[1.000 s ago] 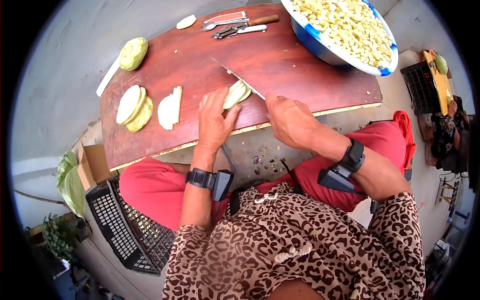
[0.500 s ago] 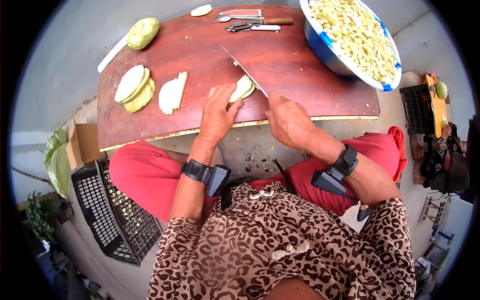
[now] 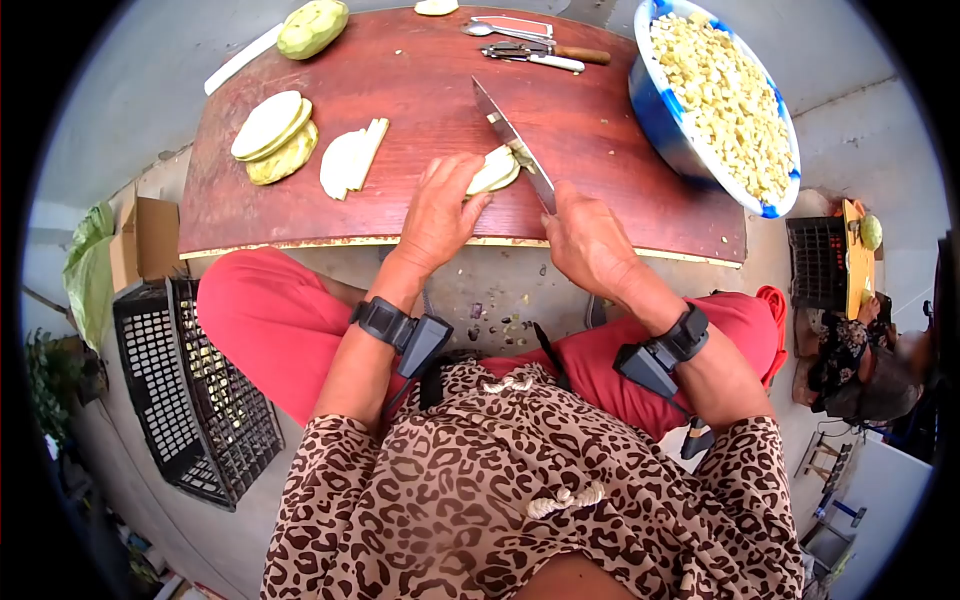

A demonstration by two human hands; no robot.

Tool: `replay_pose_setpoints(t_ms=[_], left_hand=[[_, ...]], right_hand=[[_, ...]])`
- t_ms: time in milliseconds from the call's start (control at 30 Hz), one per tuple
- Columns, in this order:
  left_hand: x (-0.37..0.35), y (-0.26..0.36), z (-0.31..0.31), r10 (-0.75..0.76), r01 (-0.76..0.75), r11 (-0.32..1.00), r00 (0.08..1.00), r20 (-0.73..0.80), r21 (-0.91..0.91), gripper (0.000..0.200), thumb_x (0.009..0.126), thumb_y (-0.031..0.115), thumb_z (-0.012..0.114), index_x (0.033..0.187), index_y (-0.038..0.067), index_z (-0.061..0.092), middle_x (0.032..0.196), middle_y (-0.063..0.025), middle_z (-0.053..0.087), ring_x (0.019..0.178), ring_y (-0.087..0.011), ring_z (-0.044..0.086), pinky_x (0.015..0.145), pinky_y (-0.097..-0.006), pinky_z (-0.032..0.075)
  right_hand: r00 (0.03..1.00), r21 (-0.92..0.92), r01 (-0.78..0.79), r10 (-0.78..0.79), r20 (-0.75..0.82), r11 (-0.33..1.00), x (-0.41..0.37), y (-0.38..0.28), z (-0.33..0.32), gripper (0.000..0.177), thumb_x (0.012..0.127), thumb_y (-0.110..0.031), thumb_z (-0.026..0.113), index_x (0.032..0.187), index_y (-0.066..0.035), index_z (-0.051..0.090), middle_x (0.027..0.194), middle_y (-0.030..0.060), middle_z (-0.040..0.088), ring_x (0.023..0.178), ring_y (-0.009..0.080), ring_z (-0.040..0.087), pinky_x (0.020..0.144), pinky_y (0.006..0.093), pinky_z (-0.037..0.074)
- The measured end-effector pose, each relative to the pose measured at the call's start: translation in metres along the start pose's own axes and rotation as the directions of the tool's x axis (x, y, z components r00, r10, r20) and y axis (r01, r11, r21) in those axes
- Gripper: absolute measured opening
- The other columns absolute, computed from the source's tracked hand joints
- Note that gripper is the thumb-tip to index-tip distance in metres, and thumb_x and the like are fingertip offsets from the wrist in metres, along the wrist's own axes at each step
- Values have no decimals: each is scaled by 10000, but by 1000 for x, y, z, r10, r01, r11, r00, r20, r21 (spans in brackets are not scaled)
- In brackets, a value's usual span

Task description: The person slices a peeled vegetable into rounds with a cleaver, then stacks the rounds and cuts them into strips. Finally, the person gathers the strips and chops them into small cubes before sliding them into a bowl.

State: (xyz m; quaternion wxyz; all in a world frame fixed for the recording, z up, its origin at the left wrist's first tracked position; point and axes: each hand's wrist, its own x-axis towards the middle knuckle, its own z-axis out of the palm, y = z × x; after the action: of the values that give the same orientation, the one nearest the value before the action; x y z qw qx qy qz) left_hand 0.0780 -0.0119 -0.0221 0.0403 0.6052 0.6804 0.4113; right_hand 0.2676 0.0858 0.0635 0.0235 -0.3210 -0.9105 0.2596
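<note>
My right hand (image 3: 588, 237) is wrapped around the handle of a knife (image 3: 522, 155). Its blade points up and left across the red-brown table (image 3: 430, 110), with small pale bits stuck to it. My left hand (image 3: 437, 212) presses its fingers on a small stack of pale vegetable slices (image 3: 494, 172); the blade is at the stack's right edge. To the left lie a group of slices partly cut into strips (image 3: 350, 160) and a pile of round slices (image 3: 270, 128). A whole peeled vegetable (image 3: 312, 28) rests at the far left corner.
A blue-and-white basin (image 3: 645, 105) heaped with diced pieces (image 3: 720, 105) stands at the right. Peelers (image 3: 535, 54) and a spoon (image 3: 490, 30) lie at the back. Black crates (image 3: 205, 400) and a cardboard box (image 3: 155, 240) are on the floor at left. Another person (image 3: 870, 365) sits at far right.
The knife blade has turned to show more of its flat side, with pale bits on it. My left hand stays on the slices. The whole view has shifted slightly.
</note>
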Motion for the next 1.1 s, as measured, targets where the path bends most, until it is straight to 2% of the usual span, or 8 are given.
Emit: replay_pose_setpoints(t_ms=[67, 167, 267, 367, 567, 767, 1100], left_hand=[[0, 4, -3, -17, 17, 1000, 1000, -4, -26, 550, 776, 93, 769, 1273, -4, 552, 1240, -195, 578, 1175, -377, 524, 1000, -439, 428], [1, 13, -13, 14, -13, 996, 1000, -9, 83, 561, 758, 95, 777, 1268, 3, 560, 1233, -173, 592, 1173, -361, 527, 1007, -437, 409], [-2, 6, -19, -1, -7, 990, 998, 60, 139, 570, 748, 92, 773, 1271, 7, 562, 1223, -159, 600, 1154, -351, 529, 998, -433, 398], [0, 4, -20, 10, -17, 994, 998, 62, 109, 515, 750, 82, 756, 1227, 23, 571, 1141, -133, 603, 1088, -329, 523, 957, -439, 393], [0, 8, -21, -47, 32, 989, 994, 103, 148, 543, 760, 94, 757, 1260, 3, 567, 1183, -154, 614, 1125, -349, 533, 976, -433, 405], [2, 11, -14, 5, -7, 996, 1000, 18, 90, 478, 788, 98, 743, 1226, -6, 581, 1180, -165, 615, 1139, -337, 542, 988, -424, 404], [-1, 2, 0, -23, 26, 999, 998, -63, 46, 415, 791, 105, 745, 1174, 9, 615, 1158, -145, 632, 1116, -324, 567, 996, -423, 404]], right_hand=[[1000, -32, 9, -10, -19, 999, 0, -1, 2, 157, 860, -71, 605, 928, 29, 505, 866, 293, 648, 796, 473, 653, 691, 524, 524], [999, -46, 22, -23, -27, 999, -1, 0, 2, 165, 859, -71, 611, 926, 25, 495, 852, 285, 646, 788, 466, 655, 684, 519, 525], [999, -47, 39, -41, -26, 998, -1, -1, 1, 164, 860, -72, 610, 917, 18, 485, 833, 274, 643, 778, 456, 658, 680, 513, 528], [999, -62, 39, -40, -19, 997, 0, -4, 0, 169, 861, -73, 613, 915, 15, 479, 825, 267, 641, 772, 448, 662, 676, 508, 531], [999, -64, 33, -33, -3, 997, 0, -4, -1, 183, 862, -80, 623, 919, 15, 478, 840, 271, 643, 782, 449, 662, 686, 510, 529], [999, -36, 35, -35, -7, 999, 0, -3, 0, 191, 870, -89, 625, 923, 27, 482, 876, 290, 643, 821, 479, 647, 725, 528, 515], [999, -13, 36, -36, -12, 999, 0, -2, 4, 189, 873, -85, 618, 928, 30, 479, 882, 302, 641, 831, 494, 636, 728, 545, 505]])
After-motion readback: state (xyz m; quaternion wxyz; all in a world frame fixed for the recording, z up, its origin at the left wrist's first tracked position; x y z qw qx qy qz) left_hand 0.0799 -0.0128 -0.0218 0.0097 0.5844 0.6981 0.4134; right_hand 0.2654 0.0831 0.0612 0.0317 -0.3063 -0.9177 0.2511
